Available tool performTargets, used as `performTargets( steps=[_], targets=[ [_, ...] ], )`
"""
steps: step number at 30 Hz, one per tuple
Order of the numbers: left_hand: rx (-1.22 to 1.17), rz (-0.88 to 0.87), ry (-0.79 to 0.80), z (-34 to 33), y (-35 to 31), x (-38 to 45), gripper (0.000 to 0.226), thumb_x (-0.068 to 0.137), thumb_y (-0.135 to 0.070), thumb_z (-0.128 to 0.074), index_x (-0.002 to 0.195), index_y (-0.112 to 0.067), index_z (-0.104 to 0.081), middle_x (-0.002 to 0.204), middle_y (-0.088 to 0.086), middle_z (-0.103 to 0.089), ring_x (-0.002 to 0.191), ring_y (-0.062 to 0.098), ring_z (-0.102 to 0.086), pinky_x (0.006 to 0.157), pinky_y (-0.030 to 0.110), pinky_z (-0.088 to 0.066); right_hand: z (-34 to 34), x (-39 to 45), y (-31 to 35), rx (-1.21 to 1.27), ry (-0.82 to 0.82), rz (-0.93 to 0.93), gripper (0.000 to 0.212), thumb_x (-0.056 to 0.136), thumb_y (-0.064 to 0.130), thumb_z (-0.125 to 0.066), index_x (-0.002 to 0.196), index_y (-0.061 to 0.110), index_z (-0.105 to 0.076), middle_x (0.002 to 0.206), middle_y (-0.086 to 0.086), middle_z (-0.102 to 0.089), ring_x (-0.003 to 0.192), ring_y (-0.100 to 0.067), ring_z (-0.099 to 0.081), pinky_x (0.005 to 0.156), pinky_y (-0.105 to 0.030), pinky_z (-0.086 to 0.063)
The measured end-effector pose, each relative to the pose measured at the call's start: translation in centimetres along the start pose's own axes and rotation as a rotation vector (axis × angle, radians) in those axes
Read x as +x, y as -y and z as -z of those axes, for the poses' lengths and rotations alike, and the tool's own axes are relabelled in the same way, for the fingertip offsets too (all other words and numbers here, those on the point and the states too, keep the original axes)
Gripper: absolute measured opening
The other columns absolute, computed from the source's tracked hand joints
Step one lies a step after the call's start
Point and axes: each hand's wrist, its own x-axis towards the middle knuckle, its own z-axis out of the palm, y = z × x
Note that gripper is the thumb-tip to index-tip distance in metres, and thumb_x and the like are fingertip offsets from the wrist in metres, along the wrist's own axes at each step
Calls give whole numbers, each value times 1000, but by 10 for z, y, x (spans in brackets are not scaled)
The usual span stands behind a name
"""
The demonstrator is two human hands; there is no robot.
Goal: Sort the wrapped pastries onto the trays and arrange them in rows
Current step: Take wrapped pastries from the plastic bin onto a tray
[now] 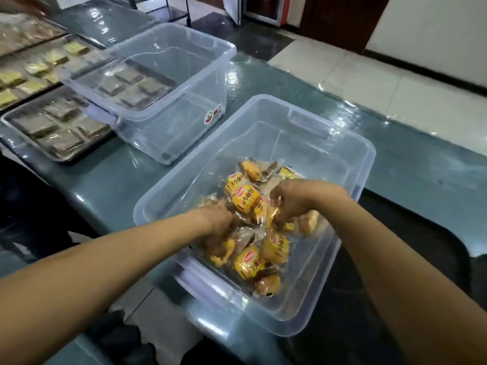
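Observation:
A clear plastic bin (350, 180) in front of me holds a pile of wrapped pastries (249, 264), most in yellow wrappers and a few brown. Both my hands are inside it. My left hand (218, 219) digs into the left of the pile, fingers curled among the packets. My right hand (287, 198) pinches the clear wrapper of a yellow pastry (263, 209) at the top of the pile. At the far left, a metal tray (39, 150) carries brown wrapped pastries in rows, and another tray (34, 72) behind it carries yellow ones.
A second clear bin (163, 83), with nothing in it, stands tilted over the near tray's right end. The grey-green counter (411, 159) runs diagonally, with tiled floor beyond its far edge. Another person's hand (26, 6) shows at the top left corner.

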Motion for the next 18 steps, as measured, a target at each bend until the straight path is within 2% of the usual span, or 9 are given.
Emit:
performTargets(
  steps=[2, 4, 5, 7, 8, 10, 13, 15, 18],
  targets=[
    [-47, -45, -22, 1, 10, -3, 77, 78, -36, -80, 145, -36, -43, 155, 13, -26, 139, 38, -30, 108, 46, -42, 15, 8, 5, 3, -118, 42, 59, 68, 55, -84, 118, 31, -64, 133, 0, -57, 115, -23, -55, 94, -39, -49],
    [-96, -77, -40, 1, 21, -7, 76, 73, -34, -82, 141, -36, -48, 150, 9, -30, 137, 36, -32, 106, 41, -42, 19, 21, 19, -80, -211, 96, 60, 66, 59, -83, 117, 34, -63, 154, 3, -41, 136, -28, -41, 112, -45, -35],
    [-111, -91, -59, 1, 26, -10, 77, 71, -35, -83, 140, -37, -48, 146, 7, -33, 133, 34, -36, 105, 40, -43, 17, 27, 28, -119, -206, 125, 59, 65, 60, -82, 115, 35, -63, 159, 4, -35, 141, -28, -36, 116, -47, -30],
    [-134, -96, -92, 1, 33, -12, 82, 68, -37, -83, 140, -41, -45, 136, 2, -38, 121, 29, -44, 101, 41, -47, 3, 43, 43, -143, -133, 152, 53, 65, 56, -82, 107, 32, -60, 149, -1, -45, 134, -29, -43, 109, -47, -40],
    [-144, -97, -101, 1, 34, -13, 82, 68, -37, -83, 140, -41, -45, 134, 0, -39, 117, 28, -45, 99, 40, -48, -5, 47, 48, -113, -100, 153, 47, 67, 51, -84, 100, 30, -58, 131, -2, -54, 121, -28, -51, 95, -41, -48],
    [-150, -101, -101, 3, 36, -12, 78, 69, -35, -84, 139, -36, -49, 133, -1, -41, 115, 26, -45, 95, 34, -46, -15, 50, 50, -50, -108, 159, 40, 70, 40, -83, 93, 28, -53, 102, 2, -54, 98, -22, -54, 74, -31, -47],
    [-143, -103, -112, 8, 35, -11, 72, 71, -37, -85, 134, -28, -52, 130, 0, -42, 105, 23, -42, 82, 28, -38, -15, 42, 40, 42, -145, 157, 42, 74, 32, -80, 107, 25, -55, 93, 6, -54, 85, -14, -53, 68, -25, -45],
    [-182, -84, -122, 10, 34, -8, 67, 72, -38, -84, 131, -28, -53, 126, 0, -41, 104, 22, -37, 79, 31, -38, -9, 38, 30, 109, -179, 129, 39, 75, 32, -78, 102, 28, -50, 89, 7, -53, 80, -12, -51, 63, -26, -41],
    [-228, -74, -128, 13, 38, -5, 61, 71, -38, -84, 124, -29, -55, 123, -1, -38, 111, 24, -36, 80, 34, -45, -2, 40, 23, 177, -177, 66, 48, 73, 35, -80, 109, 32, -48, 101, 4, -59, 97, -22, -57, 73, -34, -48]
  ],
)
